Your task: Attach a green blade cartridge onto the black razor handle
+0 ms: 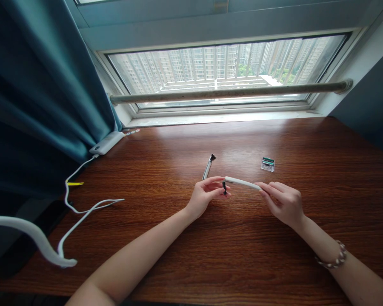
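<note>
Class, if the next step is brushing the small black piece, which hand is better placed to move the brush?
Probably the right hand: it grips the white brush by its end. The left hand holds the small black piece near the bristles, so seems suited to steadying it.

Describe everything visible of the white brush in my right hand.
The white brush looks plastic, with a slim, slightly curved handle and dark bristles facing down. Your right hand grips the handle's end, holding it off the table, sloping down rightward. Its head sits beside a small black piece in your left hand; contact is unclear.
</note>
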A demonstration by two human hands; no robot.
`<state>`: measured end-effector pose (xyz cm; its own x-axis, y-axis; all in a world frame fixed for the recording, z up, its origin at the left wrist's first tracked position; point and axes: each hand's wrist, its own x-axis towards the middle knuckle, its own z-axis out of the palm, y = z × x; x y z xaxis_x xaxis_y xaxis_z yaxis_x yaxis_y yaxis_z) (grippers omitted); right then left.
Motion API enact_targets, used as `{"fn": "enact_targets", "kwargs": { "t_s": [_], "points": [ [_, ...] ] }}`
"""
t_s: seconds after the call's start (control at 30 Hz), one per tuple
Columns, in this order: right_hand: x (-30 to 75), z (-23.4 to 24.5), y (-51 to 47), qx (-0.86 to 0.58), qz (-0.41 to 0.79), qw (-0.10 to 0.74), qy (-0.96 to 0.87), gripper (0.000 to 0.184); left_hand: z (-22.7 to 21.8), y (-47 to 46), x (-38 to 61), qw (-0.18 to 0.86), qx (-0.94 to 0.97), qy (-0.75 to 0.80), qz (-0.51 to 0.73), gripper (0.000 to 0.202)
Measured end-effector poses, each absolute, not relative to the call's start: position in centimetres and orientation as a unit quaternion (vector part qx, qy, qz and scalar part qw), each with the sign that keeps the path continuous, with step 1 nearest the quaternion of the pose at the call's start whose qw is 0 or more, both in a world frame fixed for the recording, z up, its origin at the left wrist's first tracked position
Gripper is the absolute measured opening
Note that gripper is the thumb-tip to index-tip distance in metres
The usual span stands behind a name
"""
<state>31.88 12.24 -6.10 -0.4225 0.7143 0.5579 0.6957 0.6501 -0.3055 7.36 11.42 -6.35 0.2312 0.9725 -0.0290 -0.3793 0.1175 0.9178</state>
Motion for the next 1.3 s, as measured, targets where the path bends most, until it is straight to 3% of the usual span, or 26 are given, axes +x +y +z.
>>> {"fn": "enact_targets", "kwargs": {
  "t_s": [0.13, 0.7, 0.93, 1.3],
  "points": [
    [31.82, -6.06, 12.26, -0.416, 0.017, 0.320, -0.851, 0.022, -6.41, 11.39, 7.27, 0.642, 0.452, 0.375, 0.492, 0.022],
    [31.65, -5.81, 12.11, -0.411, 0.056, 0.304, -0.857, 0.022, -7.16, 11.72, 7.31, 0.638, 0.448, 0.325, 0.536, 0.021],
    [31.63, -5.92, 12.22, -0.399, 0.073, 0.296, -0.865, 0.023, -6.83, 11.85, 7.42, 0.659, 0.429, 0.315, 0.531, 0.042],
    [31.54, -5.95, 12.08, -0.409, 0.077, 0.339, -0.844, 0.023, -6.82, 11.81, 7.26, 0.665, 0.432, 0.319, 0.519, 0.042]
  ]
}}
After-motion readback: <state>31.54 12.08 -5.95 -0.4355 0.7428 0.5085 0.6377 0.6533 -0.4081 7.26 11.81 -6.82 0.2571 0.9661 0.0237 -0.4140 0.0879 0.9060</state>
